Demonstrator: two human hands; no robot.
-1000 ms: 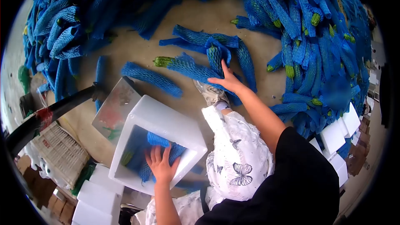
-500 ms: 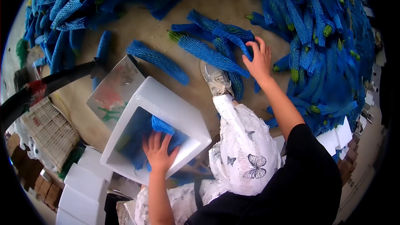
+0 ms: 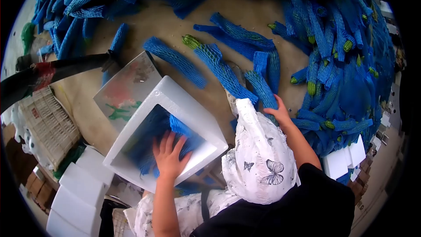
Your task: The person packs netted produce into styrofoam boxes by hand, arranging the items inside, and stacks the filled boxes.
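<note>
My right hand (image 3: 279,110) grips the near end of a luffa in blue foam netting (image 3: 259,87), beside my knee. Another netted luffa (image 3: 219,68) with a bare green tip lies on the floor just left of it, and more netted luffas (image 3: 245,37) lie behind. Inside a white foam box (image 3: 193,109), tilted towards me, my left hand (image 3: 170,154) rests with fingers spread over blue netted pieces (image 3: 179,125). The box's depth is dark, so its contents are only partly visible.
Large heaps of netted luffas (image 3: 322,30) rise on the right and at the far left. A dark strap-wrapped bar (image 3: 66,69) reaches in from the left, by a paint-stained panel (image 3: 127,85). White foam boxes (image 3: 81,188) and a woven basket (image 3: 48,125) stand at lower left.
My right hand has drawn back towards my knee and now holds a netted luffa, which has shifted nearer. The luffa beside it has turned. My left hand stays in the box.
</note>
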